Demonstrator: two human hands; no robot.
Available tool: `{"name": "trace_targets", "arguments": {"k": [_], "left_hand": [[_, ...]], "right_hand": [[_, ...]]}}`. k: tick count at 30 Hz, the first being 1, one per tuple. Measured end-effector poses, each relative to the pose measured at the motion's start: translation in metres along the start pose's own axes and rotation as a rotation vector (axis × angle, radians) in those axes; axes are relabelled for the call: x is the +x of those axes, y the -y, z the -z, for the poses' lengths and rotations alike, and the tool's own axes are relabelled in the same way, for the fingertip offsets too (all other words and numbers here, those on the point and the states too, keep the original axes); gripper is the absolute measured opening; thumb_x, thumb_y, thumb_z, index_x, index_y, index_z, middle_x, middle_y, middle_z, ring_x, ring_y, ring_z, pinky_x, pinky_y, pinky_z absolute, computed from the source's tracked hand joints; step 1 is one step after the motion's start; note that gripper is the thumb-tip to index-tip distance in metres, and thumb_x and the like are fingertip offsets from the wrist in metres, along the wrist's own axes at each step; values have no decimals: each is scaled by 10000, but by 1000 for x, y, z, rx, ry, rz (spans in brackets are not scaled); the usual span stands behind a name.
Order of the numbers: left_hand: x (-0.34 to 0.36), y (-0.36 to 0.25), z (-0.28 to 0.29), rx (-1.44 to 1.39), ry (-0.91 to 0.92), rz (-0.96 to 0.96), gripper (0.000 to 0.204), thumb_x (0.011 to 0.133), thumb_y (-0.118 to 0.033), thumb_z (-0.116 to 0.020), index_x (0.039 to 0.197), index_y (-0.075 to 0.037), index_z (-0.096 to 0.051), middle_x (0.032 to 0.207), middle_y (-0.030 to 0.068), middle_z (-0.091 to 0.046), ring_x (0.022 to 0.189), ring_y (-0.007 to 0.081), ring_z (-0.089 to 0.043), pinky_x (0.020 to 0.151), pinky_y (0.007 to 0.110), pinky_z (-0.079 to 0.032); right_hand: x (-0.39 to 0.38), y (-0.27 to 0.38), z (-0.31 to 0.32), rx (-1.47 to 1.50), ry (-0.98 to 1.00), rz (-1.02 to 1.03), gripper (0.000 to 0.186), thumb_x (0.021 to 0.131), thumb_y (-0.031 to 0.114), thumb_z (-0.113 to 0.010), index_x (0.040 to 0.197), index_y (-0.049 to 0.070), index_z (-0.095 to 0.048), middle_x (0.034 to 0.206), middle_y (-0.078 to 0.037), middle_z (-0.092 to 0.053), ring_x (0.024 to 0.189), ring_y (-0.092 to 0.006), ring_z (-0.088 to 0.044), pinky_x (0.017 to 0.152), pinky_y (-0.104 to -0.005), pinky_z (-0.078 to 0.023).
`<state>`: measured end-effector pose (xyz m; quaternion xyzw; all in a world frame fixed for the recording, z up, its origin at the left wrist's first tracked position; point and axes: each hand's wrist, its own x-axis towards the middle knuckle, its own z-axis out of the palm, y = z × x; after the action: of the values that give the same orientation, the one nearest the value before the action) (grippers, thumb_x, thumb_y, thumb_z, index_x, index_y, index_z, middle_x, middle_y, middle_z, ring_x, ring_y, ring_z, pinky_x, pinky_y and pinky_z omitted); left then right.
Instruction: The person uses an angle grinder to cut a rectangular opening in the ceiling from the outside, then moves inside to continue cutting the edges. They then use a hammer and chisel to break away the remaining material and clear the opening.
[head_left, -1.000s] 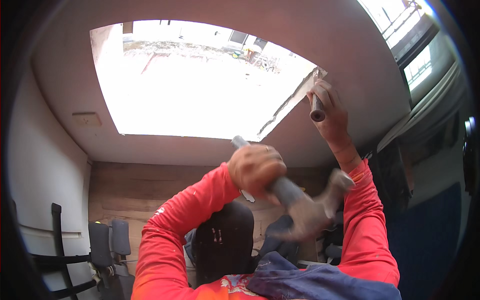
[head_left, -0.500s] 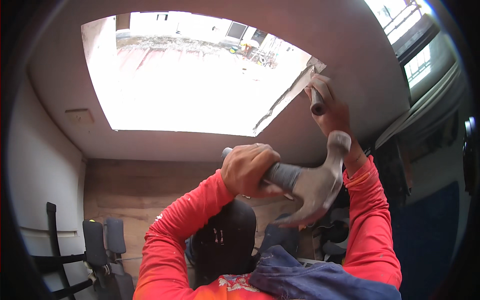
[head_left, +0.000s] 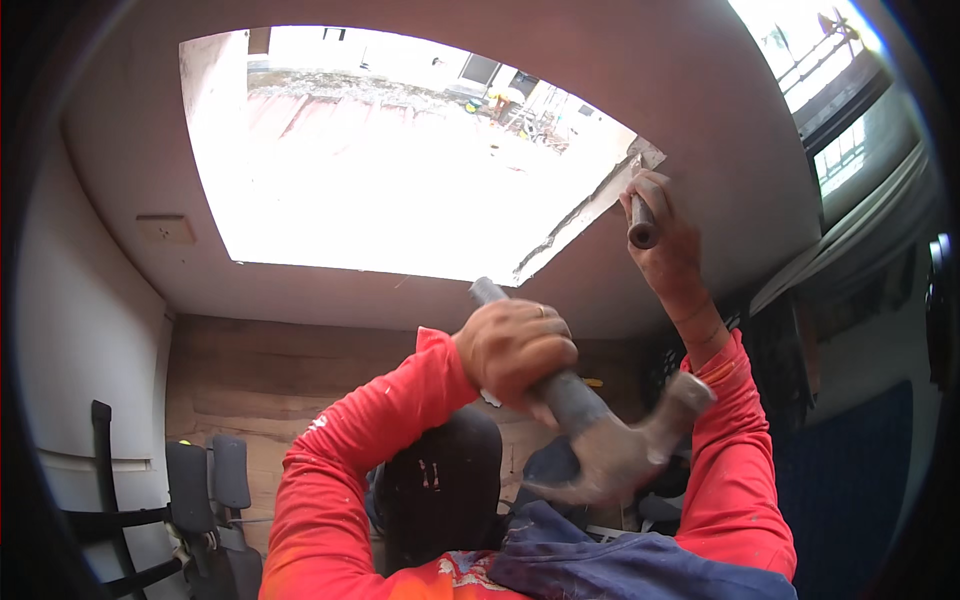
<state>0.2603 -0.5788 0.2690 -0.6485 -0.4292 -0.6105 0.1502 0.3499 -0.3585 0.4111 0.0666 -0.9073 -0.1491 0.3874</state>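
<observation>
My left hand (head_left: 520,345) is closed round the dark wrapped handle of a claw hammer (head_left: 615,455). The hammer's metal head, slightly blurred, hangs below my right forearm's wrist, with its striking face apart from the chisel. Up at the right, my right hand (head_left: 675,250) grips a metal chisel (head_left: 643,232), its round butt end pointing back toward me. The chisel's far end reaches the chipped right edge of a wall opening (head_left: 590,212); its very tip is hard to make out against the rough, pale masonry.
Bright light fills the opening, with a rooftop and outdoor clutter beyond. A wall socket (head_left: 165,229) sits left of it. Black padded equipment (head_left: 190,485) stands at lower left on a wood-look floor (head_left: 240,370). A barred window (head_left: 810,60) and pale curtain (head_left: 850,240) are at right.
The hammer head has dropped lower and farther from the chisel, and its handle is tilted more steeply. My right hand still holds the chisel at the opening's edge. The view has shifted slightly.
</observation>
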Motion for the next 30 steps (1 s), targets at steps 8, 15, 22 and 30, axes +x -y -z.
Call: {"name": "trace_targets", "arguments": {"k": [8, 15, 22, 30], "left_hand": [[-7, -1, -1, -21, -29, -79, 573, 853, -591, -844, 953, -66, -637, 790, 125, -649, 689, 364, -684, 618, 462, -543], [-28, 2, 4, 63, -81, 186, 531, 767, -449, -929, 986, -53, -651, 805, 139, -672, 735, 370, -713, 651, 462, -566], [-14, -26, 6, 81, 45, 51, 542, 781, -492, -920, 965, -63, -645, 815, 126, -668, 737, 368, -699, 647, 468, -551], [1, -5, 11, 156, 42, 221, 547, 860, -543, -855, 897, -54, -613, 774, 150, -630, 683, 383, -683, 629, 483, -546]], "right_hand": [[6, 1, -5, 16, -46, 14, 272, 969, 34, -806, 1194, 73, -658, 1178, -124, -725, 1030, -380, -750, 827, -406, -623], [-9, 7, 5, 133, -76, 116, 278, 935, 56, -811, 1155, 92, -645, 1223, -96, -714, 1081, -360, -737, 830, -430, -618], [-7, 8, -9, 64, -18, -16, 266, 950, 57, -805, 1161, 86, -647, 1192, -110, -706, 1073, -361, -731, 850, -436, -613], [-7, 8, -5, 117, 17, 14, 249, 955, 55, -804, 1148, 63, -648, 1171, -136, -699, 1051, -366, -730, 848, -434, -612]]}}
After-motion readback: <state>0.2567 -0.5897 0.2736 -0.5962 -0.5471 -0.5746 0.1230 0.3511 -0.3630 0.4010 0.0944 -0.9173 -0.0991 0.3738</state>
